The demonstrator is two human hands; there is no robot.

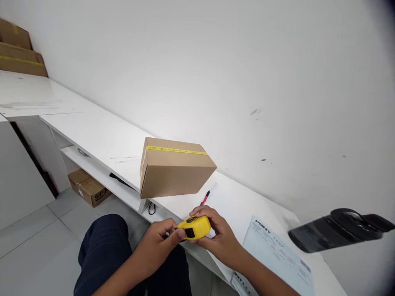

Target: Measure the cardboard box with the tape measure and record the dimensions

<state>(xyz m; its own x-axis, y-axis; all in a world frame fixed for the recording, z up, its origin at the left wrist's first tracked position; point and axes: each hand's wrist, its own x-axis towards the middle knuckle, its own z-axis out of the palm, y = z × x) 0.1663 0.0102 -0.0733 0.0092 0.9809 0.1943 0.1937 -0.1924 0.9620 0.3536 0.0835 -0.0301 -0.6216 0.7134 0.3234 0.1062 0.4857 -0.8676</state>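
Note:
A yellow tape measure (pixel 200 226) with black parts is held between my two hands, above the front edge of the white desk. My right hand (pixel 224 236) grips its case from the right, fingers over the top and thumb side below. At its left end my left hand (pixel 160 242) pinches with thumb and forefinger; whether the blade's tip is between them is hidden. Just beyond the hands stands a brown cardboard box (pixel 173 179) with yellow tape along its top. Behind my right hand lies a red and black pen (pixel 205 198) on the desk.
A black bottle (pixel 327 232) and a pale printed sheet (pixel 274 255) are on the right of the desk (pixel 108 131). More cardboard boxes (pixel 20 57) are stacked at the far left. Another box (pixel 88 187) sits on the floor below the shelf. The wall (pixel 216 74) runs behind the desk.

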